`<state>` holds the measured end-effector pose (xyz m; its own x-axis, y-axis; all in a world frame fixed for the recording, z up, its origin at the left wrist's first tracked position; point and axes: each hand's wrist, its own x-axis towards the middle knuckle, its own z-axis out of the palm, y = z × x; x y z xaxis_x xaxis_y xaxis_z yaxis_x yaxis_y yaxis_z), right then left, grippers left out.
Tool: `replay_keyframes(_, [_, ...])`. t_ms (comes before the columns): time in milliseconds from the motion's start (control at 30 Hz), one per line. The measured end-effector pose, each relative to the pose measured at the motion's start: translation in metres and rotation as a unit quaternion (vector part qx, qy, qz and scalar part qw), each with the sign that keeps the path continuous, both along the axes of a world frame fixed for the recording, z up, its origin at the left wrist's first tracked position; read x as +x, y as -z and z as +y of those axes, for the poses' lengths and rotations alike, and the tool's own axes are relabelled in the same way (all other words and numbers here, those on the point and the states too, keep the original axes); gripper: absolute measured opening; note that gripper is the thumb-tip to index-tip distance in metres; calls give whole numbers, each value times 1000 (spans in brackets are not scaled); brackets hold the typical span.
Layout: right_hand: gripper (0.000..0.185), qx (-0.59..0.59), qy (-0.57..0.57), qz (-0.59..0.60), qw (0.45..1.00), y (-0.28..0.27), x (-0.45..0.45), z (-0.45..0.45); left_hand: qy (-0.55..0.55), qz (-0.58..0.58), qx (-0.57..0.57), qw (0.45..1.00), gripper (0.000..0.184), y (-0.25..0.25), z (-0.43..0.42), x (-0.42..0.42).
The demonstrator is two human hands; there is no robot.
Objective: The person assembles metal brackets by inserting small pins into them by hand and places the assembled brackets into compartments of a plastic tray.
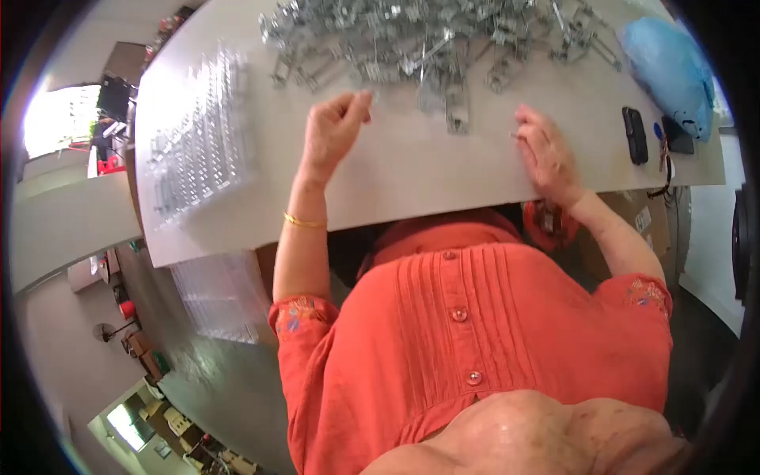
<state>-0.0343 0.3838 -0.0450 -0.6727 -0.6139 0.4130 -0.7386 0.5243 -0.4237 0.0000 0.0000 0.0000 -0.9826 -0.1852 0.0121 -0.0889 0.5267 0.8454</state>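
Between the heap of metal parts (396, 39) and the surface's (412, 174) near edge: left hand (331, 136) closed, contents hidden; right hand (550, 158) half-curled, grip unclear. Likely part-handling; next grip calls for fingertips.

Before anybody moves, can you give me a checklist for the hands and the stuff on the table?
1. Metal parts on the table: ok, heaped at the far side.
2. Clear plastic tray on the table: ok, at the left.
3. Left hand empty: cannot tell, fingers curled.
4. Right hand empty: cannot tell, fingers bent.
5. Black object apart from the right hand: ok.
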Motion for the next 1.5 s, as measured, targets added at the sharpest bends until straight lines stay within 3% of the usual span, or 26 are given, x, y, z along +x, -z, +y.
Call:
replay_keyframes(67, [12, 6, -4, -17, 1000, -21, 6, 1, -12, -47, 5, 999, 39, -25, 5, 6])
replay_keyframes(100, [12, 32, -3, 0, 999, -1, -6, 7, -23, -41, 49, 998, 39, 20, 6, -5])
replay_keyframes(300, [15, 25, -9, -6, 1000, 2, -5, -7, -66, -54, 68, 994, 41, 23, -18, -9])
replay_keyframes(867, [19, 40, 42, -22, 998, -11, -7, -21, -20, -76, 109, 991, 44, 23, -24, -29])
replay_keyframes(967, [18, 16, 54, -11, 998, -11, -11, -30, -4, -89, 94, 992, 44, 22, -21, -31])
replay_keyframes(1067, [17, -74, 61, -51, 994, -6, -20, -48, 20, -44, -15, 999, 45, 41, -23, -35])
replay_keyframes(1200, [19, -163, 86, -100, 978, -21, -35, -92, 45, 8, -122, 991, 46, 30, -20, -37])
replay_keyframes(1267, [20, -196, 74, -92, 973, -34, -49, -116, 63, 9, -130, 989, 44, 29, -20, -39])
replay_keyframes(1400, [19, -165, 37, 39, 985, -51, -77, -159, 65, 42, -132, 988, 44, 33, -20, -40])
replay_keyframes(1500, [18, -159, 36, 25, 986, -51, -90, -183, 53, 59, -113, 990, 43, 28, -17, -36])
